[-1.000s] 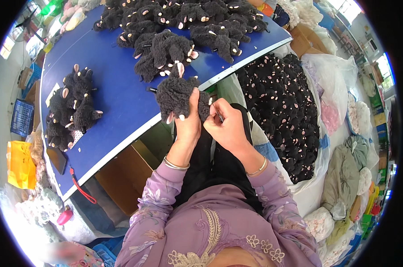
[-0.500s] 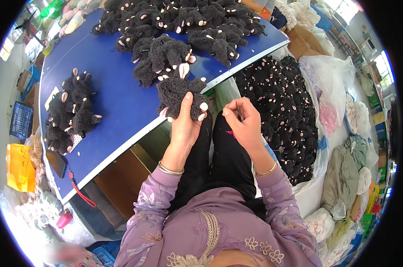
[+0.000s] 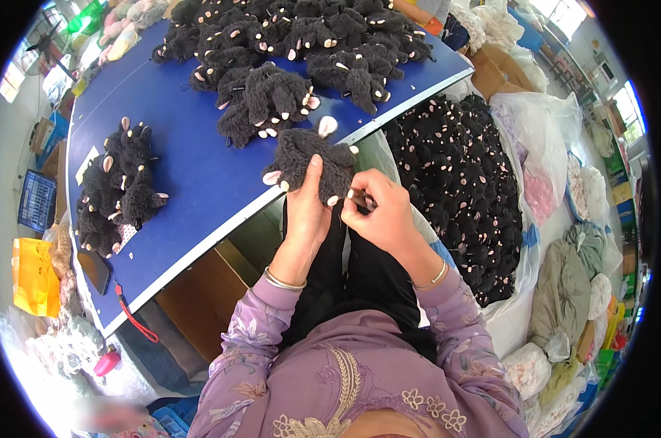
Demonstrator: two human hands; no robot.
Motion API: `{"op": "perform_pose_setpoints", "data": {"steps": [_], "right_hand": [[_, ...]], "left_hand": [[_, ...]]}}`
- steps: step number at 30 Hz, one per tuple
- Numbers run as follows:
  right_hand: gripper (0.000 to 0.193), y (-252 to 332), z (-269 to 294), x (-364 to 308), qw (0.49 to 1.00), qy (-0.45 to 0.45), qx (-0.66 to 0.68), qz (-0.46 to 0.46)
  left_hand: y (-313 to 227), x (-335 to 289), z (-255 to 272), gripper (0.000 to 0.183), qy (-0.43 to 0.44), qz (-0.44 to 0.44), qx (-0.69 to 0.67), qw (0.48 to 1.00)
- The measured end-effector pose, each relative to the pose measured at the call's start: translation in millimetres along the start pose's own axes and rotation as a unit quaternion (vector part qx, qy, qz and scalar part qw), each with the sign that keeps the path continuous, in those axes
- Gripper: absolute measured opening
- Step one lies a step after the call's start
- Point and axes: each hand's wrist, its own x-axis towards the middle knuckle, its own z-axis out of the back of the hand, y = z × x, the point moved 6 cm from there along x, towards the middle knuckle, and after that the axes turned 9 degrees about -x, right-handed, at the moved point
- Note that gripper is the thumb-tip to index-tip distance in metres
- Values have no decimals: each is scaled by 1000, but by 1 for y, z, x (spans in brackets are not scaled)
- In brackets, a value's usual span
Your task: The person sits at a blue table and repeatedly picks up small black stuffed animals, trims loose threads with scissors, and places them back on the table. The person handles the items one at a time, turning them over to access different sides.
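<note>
A black plush toy (image 3: 317,169) is sitting gripped in the left hand (image 3: 306,215) over the blue table's (image 3: 188,164) near edge, the right hand (image 3: 385,212) pinching at its right side, apparently being unfinished; left cluster (image 3: 130,175), far heap (image 3: 276,95) and rightward black pieces (image 3: 458,197) aren't showing their stage

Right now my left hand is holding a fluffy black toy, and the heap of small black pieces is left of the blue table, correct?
Not quite: the head view shows the heap of small black pieces right of the blue table. Your left hand is indeed holding a fluffy black toy.
</note>
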Motion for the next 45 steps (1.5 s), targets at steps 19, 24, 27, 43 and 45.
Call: {"op": "perform_pose_setpoints", "data": {"steps": [19, 24, 27, 43, 45], "right_hand": [[15, -53, -5, -14, 938, 78, 261, -213], [11, -57, -10, -16, 889, 86, 374, -248], [12, -72, 23, -4, 919, -15, 263, -294], [26, -119, -36, 96, 982, 1, -155, -104], [24, -117, -29, 94, 991, -16, -86, -99]], "left_hand": [[3, -10, 16, 27, -16, -4, 68, 998], [2, -7, 18, 31, -76, 8, 35, 996], [-6, -6, 16, 42, -21, 52, 38, 998], [-2, -3, 21, 22, 2, 78, 137, 987], [-6, -1, 24, 22, 9, 72, 141, 987]]}}
